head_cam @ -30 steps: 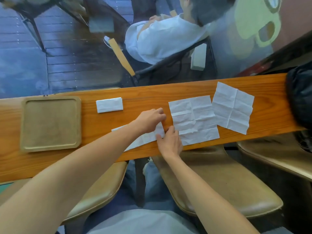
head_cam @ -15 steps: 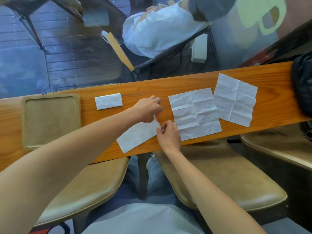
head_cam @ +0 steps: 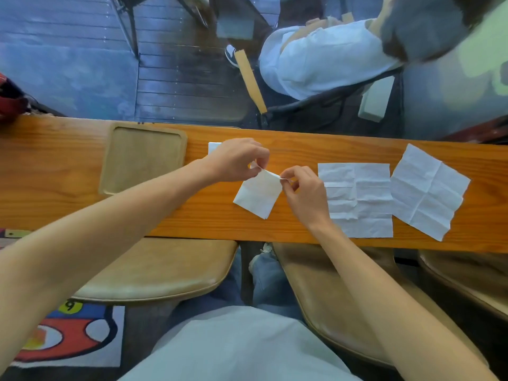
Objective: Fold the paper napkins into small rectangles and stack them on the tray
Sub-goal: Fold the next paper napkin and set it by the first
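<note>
Wooden bench (head_cam: 302, 149) ran across the view above tan chair seats (head_cam: 156, 268). Left hand (head_cam: 236, 160) and right hand (head_cam: 303, 189) each pinched an upper corner of a half-folded napkin (head_cam: 258, 196), lower edge on the bench. Two unfolded napkins (head_cam: 357, 199) lay right; empty wooden tray (head_cam: 143, 158) left, a folded napkin (head_cam: 214, 147) just past the left hand.

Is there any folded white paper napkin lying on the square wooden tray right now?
No, the square wooden tray holds nothing, and both hands pinch the half-folded white napkin over the wooden counter.
</note>
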